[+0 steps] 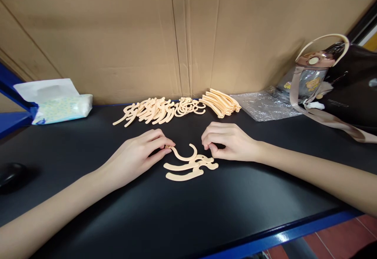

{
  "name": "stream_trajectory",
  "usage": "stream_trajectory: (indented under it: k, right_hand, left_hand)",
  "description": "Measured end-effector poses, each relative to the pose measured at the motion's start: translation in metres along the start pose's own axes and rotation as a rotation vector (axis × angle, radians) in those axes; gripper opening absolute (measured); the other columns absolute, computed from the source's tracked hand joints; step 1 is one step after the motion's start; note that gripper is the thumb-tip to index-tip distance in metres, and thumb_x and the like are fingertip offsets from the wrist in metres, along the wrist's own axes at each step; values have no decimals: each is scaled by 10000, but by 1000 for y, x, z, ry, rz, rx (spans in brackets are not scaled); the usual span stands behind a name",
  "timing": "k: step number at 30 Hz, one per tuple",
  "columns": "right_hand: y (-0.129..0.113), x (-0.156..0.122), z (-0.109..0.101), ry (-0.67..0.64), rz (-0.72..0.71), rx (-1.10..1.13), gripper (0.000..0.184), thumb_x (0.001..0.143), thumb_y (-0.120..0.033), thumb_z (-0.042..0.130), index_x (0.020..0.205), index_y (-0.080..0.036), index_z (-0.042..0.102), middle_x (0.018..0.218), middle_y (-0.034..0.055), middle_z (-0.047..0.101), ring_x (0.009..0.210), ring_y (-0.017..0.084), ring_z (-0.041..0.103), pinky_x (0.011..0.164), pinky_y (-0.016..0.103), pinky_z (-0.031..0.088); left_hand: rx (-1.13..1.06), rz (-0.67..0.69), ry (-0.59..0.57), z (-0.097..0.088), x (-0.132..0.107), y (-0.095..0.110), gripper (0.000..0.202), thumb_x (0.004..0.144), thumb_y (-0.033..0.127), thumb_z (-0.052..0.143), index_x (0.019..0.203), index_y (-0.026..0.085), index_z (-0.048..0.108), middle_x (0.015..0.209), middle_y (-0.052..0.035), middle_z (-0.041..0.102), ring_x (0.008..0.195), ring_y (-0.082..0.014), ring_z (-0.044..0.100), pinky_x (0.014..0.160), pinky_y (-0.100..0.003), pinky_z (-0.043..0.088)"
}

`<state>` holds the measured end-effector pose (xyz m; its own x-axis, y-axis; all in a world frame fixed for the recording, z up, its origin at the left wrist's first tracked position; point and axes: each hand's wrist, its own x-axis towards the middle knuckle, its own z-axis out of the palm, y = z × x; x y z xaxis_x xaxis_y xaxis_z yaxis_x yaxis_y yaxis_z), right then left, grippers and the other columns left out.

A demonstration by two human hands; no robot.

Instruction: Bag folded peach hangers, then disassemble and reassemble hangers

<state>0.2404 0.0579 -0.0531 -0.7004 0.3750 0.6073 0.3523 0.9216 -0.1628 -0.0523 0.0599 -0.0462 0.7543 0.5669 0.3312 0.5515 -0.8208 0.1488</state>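
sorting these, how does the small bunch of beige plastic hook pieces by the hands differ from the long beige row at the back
The small bunch holds a few pieces; the long row holds many. The left hand pinches the bunch's hook tip; the row lies untouched by the cardboard wall. Both are beige, curved, flat on the black table.

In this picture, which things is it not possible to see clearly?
Head view:
1. Right hand: curled fingers hide whether it grips the beige hook pieces.
2. Left hand pinches one piece; its fingertips cover that tip.
3. Back pile: overlapping, too small to count.
4. Dark object, left edge: cut off, blurred.
5. Black bag: cut by the right edge.
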Motion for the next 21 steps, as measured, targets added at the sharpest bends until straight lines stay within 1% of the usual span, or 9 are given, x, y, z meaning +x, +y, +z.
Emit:
stream_trajectory:
  k: [3,5,7,10,13,15,17,19,21]
  right_hand:
    - [2,-1,-1,6,59,14,201,823,-44,453,791,-158,616,802,46,658,738,150,555,686,271,448]
    - [5,-2,-4,17,69,-13,224,817,-52,413,781,-157,607,779,48,647,708,154,533,672,283,431]
    - [9,-2,-7,26,51,-70,242,809,-56,387,704,-173,570,700,30,608,652,148,486,641,285,400]
    - [18,-2,-15,84,65,-174,241,779,-62,412,591,-196,482,582,-11,512,579,130,418,596,270,357]
    - [27,-2,-26,126,143,-256,215,760,-83,449,581,-195,487,577,-16,518,581,129,454,607,265,369]
    - [31,-2,-34,95,208,-359,217,804,-108,458,626,-186,554,624,3,575,620,146,511,621,274,379]
    - [34,-3,-39,40,251,-532,215,869,-162,483,715,-173,632,700,27,637,674,171,556,633,291,384]
    - [36,-4,-41,-33,268,-723,209,916,-256,542,802,-154,684,786,57,675,738,199,585,662,312,393]
    - [37,-4,-39,-118,300,-861,252,924,-350,605,855,-132,711,861,89,687,811,228,607,702,329,403]
  left_hand:
    - [-1,0,2,0,0,0,197,1034,288,476,1130,229,638,1013,7,612,889,-124,622,746,-228,461]
    - [-2,-4,2,0,0,0,198,1032,289,481,1131,228,641,1008,7,612,884,-123,622,741,-226,460]
    - [-2,-8,2,-1,0,0,203,1032,289,480,1132,226,645,998,6,610,879,-122,622,732,-224,459]
    - [-7,-7,-1,-2,0,1,213,1032,296,478,1133,218,649,983,4,607,875,-121,621,723,-223,459]
    - [-10,-8,-3,-1,0,1,213,1034,297,476,1128,217,649,987,4,610,870,-120,620,722,-225,458]
    - [-9,-5,-3,0,1,1,209,1035,295,474,1130,224,646,989,7,610,869,-119,619,723,-226,457]
    - [-10,5,0,1,1,0,208,1036,299,473,1134,233,644,986,10,609,863,-117,620,716,-224,454]
    - [-9,12,9,1,0,-1,209,1036,303,471,1136,236,643,985,10,610,859,-116,621,713,-223,451]
    - [-5,11,14,1,-1,-1,213,1037,302,468,1135,231,643,989,5,613,862,-118,624,718,-224,451]
